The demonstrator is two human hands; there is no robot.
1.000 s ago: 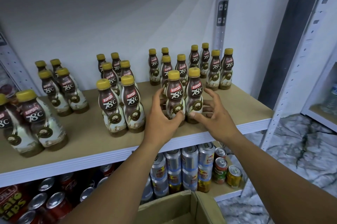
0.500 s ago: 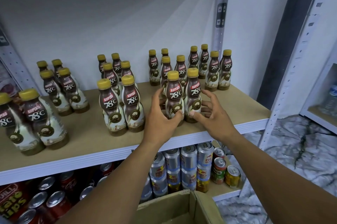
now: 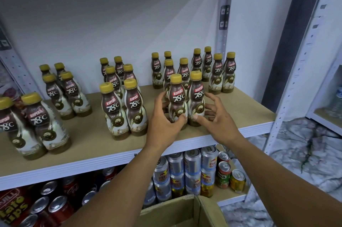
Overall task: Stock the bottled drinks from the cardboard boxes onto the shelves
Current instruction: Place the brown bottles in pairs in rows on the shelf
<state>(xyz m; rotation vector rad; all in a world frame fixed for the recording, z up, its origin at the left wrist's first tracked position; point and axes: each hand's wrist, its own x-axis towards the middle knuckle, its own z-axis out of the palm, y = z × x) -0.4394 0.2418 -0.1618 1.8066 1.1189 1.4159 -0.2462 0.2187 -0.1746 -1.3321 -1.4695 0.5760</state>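
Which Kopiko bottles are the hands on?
The front pair of the right-hand group, nearest the shelf edge: left hand and right hand curl round it; other bottles stand untouched.

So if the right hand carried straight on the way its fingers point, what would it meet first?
The right front bottle of the pair at the shelf edge: the right hand curls toward its side, thumb seemingly on it. Finger contact is unclear.

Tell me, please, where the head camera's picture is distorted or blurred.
In the head view, wide-angle distortion tilts the far-left Kopiko bottles outward and slants the right rack upright; the front pair shows sharp labels; the clear bottle far right is blurred.
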